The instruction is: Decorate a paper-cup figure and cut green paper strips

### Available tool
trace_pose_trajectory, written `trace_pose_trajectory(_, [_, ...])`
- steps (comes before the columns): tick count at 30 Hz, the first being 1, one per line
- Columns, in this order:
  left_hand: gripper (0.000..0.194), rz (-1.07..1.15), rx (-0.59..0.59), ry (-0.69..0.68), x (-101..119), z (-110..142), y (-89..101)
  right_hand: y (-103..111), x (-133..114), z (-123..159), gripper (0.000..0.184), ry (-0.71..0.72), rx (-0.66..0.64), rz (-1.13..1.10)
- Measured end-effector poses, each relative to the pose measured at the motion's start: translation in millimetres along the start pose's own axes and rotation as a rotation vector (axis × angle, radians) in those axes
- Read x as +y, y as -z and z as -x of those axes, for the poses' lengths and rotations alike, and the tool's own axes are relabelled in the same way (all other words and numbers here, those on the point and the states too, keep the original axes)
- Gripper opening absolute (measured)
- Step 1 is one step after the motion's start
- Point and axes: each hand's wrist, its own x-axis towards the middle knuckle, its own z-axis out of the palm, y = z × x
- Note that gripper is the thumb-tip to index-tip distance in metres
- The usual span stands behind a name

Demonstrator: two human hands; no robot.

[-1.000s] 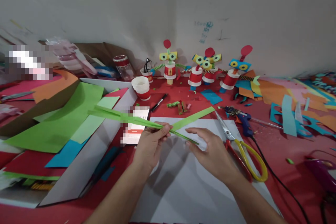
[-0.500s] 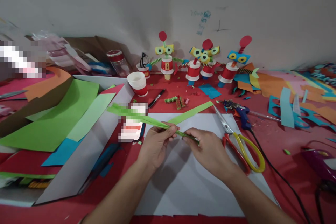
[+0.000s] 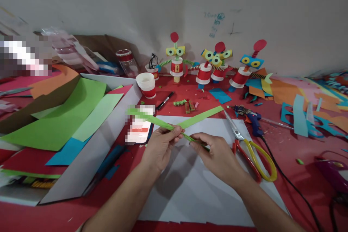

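A long green paper strip (image 3: 156, 120), narrow and folded lengthwise in places, runs between my two hands above a white sheet (image 3: 187, 195). My left hand (image 3: 163, 145) pinches it near its middle between thumb and fingers. Further right, my right hand (image 3: 214, 152) is closed on its other end, which partly disappears under the fingers. A second flat green strip (image 3: 202, 116) lies on the back edge of the sheet, just behind my hands. Scissors (image 3: 251, 152) with red and yellow handles rest to the right of my right hand, their blades pointing away from me.
At left stands a white box (image 3: 95, 163) holding coloured paper. A phone (image 3: 140, 134), a pen (image 3: 165, 100) and stacked paper cups (image 3: 146, 85) lie beyond my left hand. Several paper-cup figures (image 3: 177, 67) line the wall. A blue glue gun (image 3: 254, 123) with a cord lies right.
The whole view has shifted slightly, so most things appear a little further right. Both hands keep their hold on the green strip, with hardly any movement of the fingers.
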Motion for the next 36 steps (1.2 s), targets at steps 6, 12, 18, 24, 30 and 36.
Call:
trace_pose_trajectory(6, [0.026, -0.018, -0.06, 0.072, -13, 3, 0.5, -5, 1, 0, 0.023, 0.049, 0.041, 0.029])
trace_pose_trajectory(12, [0.01, 0.048, 0.002, 0.028, 8, -3, 2.9, -3, 3, 2, 0.024, 0.123, 0.13, 0.188])
trace_pose_trajectory(18, [0.022, 0.133, 0.067, -0.058, 36, -8, 13.8, -2, 3, 4, 0.025, 0.164, 0.188, 0.232])
trace_pose_trajectory(24, [0.01, 0.155, 0.027, -0.092, 43, -9, 23.4, 0, 4, 6, 0.026, 0.186, 0.207, 0.244])
trace_pose_trajectory(30, [0.004, 0.187, 0.041, -0.165, 52, -13, 30.4, 6, 3, 5, 0.024, 0.17, 0.206, 0.211])
trace_pose_trajectory(36, [0.021, -0.01, -0.095, -0.193, 15, -1, 8.9, 7, -1, 3, 0.022, 0.108, 0.249, 0.181])
